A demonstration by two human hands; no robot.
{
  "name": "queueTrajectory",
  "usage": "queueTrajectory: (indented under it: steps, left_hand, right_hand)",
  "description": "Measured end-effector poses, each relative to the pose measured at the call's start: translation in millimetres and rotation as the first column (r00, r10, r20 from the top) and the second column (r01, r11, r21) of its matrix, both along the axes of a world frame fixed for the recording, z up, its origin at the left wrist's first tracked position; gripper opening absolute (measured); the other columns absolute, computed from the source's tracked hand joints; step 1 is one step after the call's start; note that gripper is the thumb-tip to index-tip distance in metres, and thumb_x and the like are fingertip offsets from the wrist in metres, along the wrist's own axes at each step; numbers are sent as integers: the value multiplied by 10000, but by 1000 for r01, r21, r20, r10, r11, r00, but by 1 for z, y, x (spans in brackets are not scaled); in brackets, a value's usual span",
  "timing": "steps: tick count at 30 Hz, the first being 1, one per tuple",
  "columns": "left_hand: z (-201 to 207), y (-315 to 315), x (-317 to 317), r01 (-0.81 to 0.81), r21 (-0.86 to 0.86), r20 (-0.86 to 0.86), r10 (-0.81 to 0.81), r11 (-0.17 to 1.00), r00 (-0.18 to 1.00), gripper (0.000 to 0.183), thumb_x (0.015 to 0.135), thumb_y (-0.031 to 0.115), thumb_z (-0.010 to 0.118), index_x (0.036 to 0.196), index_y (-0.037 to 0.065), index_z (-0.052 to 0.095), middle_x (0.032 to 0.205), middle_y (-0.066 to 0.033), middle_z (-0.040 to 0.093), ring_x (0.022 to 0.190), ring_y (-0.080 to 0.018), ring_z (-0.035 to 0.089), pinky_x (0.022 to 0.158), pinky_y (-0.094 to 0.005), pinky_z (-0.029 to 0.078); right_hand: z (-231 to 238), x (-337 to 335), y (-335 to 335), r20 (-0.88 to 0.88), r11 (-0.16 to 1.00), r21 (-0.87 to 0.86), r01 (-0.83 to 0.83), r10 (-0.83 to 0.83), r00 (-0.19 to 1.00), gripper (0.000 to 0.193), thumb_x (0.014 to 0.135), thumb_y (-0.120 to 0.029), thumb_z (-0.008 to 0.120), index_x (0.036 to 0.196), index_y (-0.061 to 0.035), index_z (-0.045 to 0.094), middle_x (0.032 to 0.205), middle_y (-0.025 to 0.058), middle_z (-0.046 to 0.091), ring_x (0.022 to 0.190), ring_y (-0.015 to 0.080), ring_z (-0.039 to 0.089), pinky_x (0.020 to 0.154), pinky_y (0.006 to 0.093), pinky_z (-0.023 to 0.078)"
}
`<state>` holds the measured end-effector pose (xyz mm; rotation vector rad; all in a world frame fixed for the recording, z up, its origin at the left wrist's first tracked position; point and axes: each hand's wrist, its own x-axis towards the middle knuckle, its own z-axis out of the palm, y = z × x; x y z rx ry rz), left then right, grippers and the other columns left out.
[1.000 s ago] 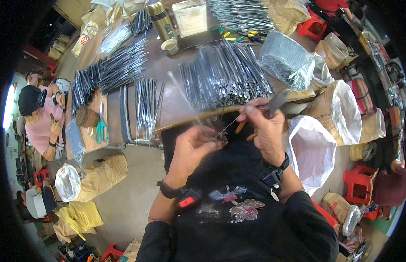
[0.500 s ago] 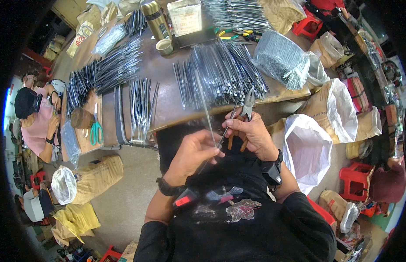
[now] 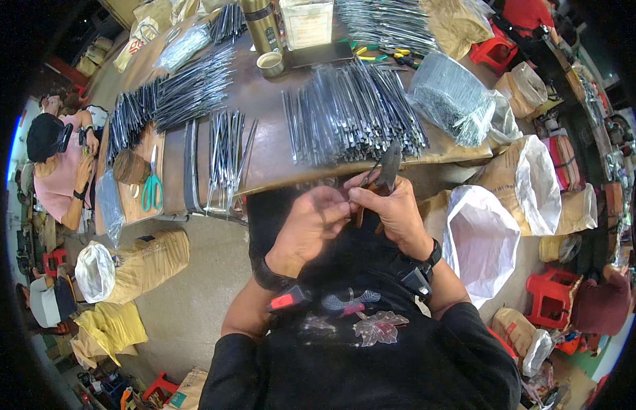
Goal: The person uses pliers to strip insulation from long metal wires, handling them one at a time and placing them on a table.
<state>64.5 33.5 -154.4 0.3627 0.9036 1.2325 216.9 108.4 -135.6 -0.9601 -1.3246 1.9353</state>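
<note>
My right hand (image 3: 400, 208), just beyond the table's near edge, is closed on a pair of pliers (image 3: 390, 167) with brown handles, the jaws pointing away from me. A short length of thin dark strip (image 3: 369, 175) shows by its thumb and forefinger. My left hand (image 3: 318, 215) meets it from the left, fingers pinched together and slightly blurred; whatever is between them is hidden. Right beyond both hands, a broad row of dark metal strips (image 3: 352, 113) lies on the brown table (image 3: 260, 154). A smaller bunch of strips (image 3: 227, 157) lies to the left.
Green-handled scissors (image 3: 152, 191) and a brown roll (image 3: 130, 166) lie at the left. A gold flask (image 3: 263, 31), a small cup (image 3: 270, 65) and a plastic-wrapped bundle (image 3: 449, 96) stand farther back. Open sacks (image 3: 482, 239) stand at right; a co-worker (image 3: 58, 164) sits at left.
My hands have come closer together, with the left hand's fingers now at the right thumb. The long strip that stood up between them no longer shows clearly. The view has shifted slightly.
</note>
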Motion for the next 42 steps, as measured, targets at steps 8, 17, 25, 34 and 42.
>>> queueTrajectory:
  steps: [8, 17, 25, 34, 42]
  left_hand:
    - [6, -7, -9, -121, 8, -180, 120, 993, 976, 208, 777, 54, 655, 966, 3, 587, 671, 1, 545, 477, -49, 447, 407, -167, 298]
    - [5, -6, -6, -98, 349, -580, 297, 932, 759, 161, 781, 49, 654, 929, -15, 655, 682, 17, 512, 524, -40, 442, 452, -173, 334]
    - [7, -8, -5, -52, 281, -659, 232, 958, 715, 162, 786, 24, 607, 932, -36, 642, 813, -56, 575, 745, -109, 563, 669, -232, 445]
    - [4, -4, 3, -77, 306, -608, 257, 949, 751, 121, 811, 71, 627, 915, 12, 641, 626, 51, 502, 508, -15, 401, 448, -167, 320]
    - [13, 4, -11, -168, 148, -559, 223, 975, 799, 140, 803, 81, 630, 932, 28, 635, 624, 43, 520, 497, -28, 432, 439, -164, 345]
  right_hand:
    - [-33, 46, 13, -498, 780, -624, -46, -352, 792, 288, 807, -222, 501, 935, 34, 530, 1073, 275, 540, 1000, 365, 540, 816, 413, 476]
    - [-40, 44, -15, -86, 941, -228, -248, 235, 968, 566, 644, 22, 472, 1201, -55, 407, 1010, 114, 524, 886, 216, 553, 681, 290, 479]
    - [-35, 36, 0, 479, 770, 403, -494, 283, 831, 690, 642, -45, 495, 1314, -59, 341, 1048, 84, 455, 916, 209, 497, 793, 314, 444]
    - [-15, 36, 5, 632, 662, 584, -469, -7, 775, 359, 656, -108, 524, 1003, -27, 571, 767, 208, 574, 711, 406, 552, 664, 414, 461]
    - [-21, 32, 10, 596, 686, 540, -488, 99, 797, 447, 714, -167, 520, 1145, -49, 504, 890, 191, 616, 766, 379, 594, 669, 428, 470]
